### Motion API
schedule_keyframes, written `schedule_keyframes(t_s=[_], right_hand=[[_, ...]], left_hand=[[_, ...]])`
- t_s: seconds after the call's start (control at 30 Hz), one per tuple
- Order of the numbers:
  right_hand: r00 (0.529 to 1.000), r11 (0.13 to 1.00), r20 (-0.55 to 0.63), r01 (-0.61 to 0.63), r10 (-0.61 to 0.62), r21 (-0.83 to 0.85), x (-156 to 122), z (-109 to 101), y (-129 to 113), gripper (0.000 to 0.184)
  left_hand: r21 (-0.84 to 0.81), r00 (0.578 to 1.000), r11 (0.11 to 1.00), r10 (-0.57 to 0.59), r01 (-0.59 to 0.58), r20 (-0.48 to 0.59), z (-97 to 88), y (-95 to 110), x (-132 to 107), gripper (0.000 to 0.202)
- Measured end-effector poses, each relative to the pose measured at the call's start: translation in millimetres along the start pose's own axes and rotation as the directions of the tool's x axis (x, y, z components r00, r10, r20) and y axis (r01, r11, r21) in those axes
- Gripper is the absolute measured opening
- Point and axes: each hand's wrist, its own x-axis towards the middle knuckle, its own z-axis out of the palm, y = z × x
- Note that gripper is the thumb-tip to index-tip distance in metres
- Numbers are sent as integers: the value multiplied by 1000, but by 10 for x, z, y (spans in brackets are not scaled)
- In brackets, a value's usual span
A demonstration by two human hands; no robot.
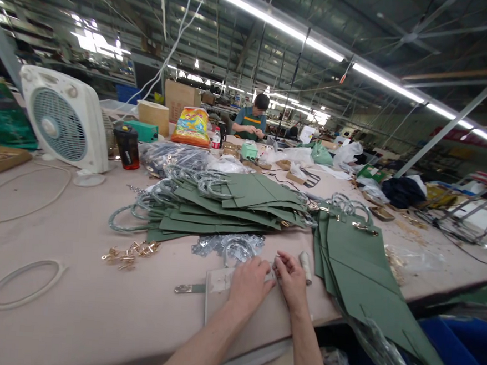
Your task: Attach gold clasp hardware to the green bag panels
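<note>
Both my hands rest close together on a grey board [219,292] at the table's near edge. My left hand [250,283] is curled, fingers closed over something small that I cannot make out. My right hand [290,276] pinches at the same spot, thumb and fingers together. Just beyond them lies a crumpled clear plastic wrap with a handle [231,245]. A small white roll [305,266] lies right of my right hand. Stacks of green bag panels [225,206] with wrapped handles lie behind, and another stack [358,268] hangs off the edge at right.
Gold metal clasps [130,252] lie left of the board, a white ring [23,283] further left. A white fan [64,117], a dark cup [128,146] and a snack bag [192,126] stand at the back. A person in green [252,119] works at the far end.
</note>
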Motion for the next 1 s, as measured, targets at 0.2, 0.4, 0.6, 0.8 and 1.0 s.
schedule_keyframes(t_s=[0.2, 0.4, 0.6, 0.8, 1.0], right_hand=[[1000, 999, 23, -16, 17, -48, 6, -17, 25, 54], [1000, 999, 27, -3, 4, -50, 13, -12, 39, 50], [999, 998, 50, 2, 0, -58, 23, -19, 62, 51], [998, 998, 53, -12, 16, -67, 17, -23, 66, 50], [998, 999, 53, -23, 26, -47, -12, -18, 47, 49]], left_hand=[[52, 999, 997, 49, -48, -18, 64, -1, -32, 17], [42, 998, 997, 62, -61, -16, 72, -28, -33, 20], [37, 997, 997, 71, -71, 9, 35, -37, -18, 17], [119, 995, 988, 100, -101, 17, 65, -12, -26, 16], [143, 993, 983, 119, -116, -13, 104, -26, -34, 16]])
